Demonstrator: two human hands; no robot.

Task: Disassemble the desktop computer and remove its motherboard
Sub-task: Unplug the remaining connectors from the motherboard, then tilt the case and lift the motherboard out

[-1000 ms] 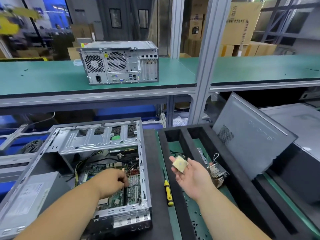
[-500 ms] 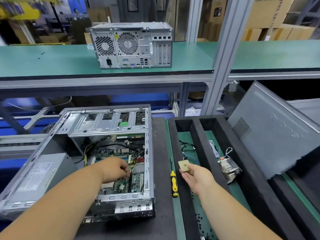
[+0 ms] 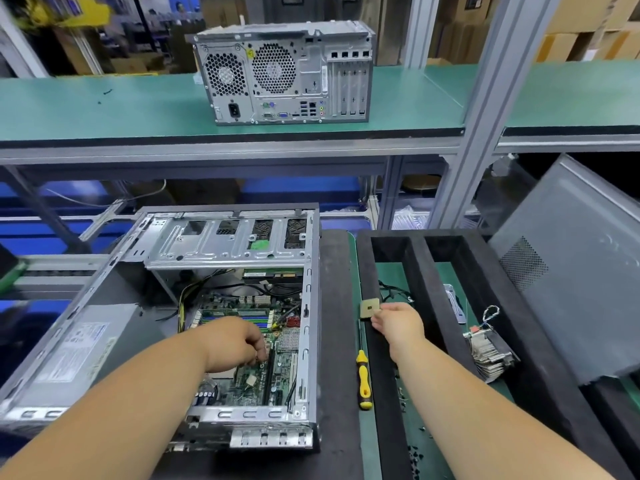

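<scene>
Green-matted shelf [image 3: 104, 109] above black bench [image 3: 337, 341]; right hand [image 3: 398, 323] pinching chip [image 3: 369, 308]

Both arms out, each hand busy

Left hand [image 3: 235, 344] reaches forward and down, knuckles up, fingers curled under with the tips low at the right side; what they hold, if anything, can't be made out. Right hand [image 3: 398, 323] stretches ahead, back of the hand up, thumb and fingers pinching a chip [image 3: 369, 308] at its edge, forearm bare and straight
</scene>
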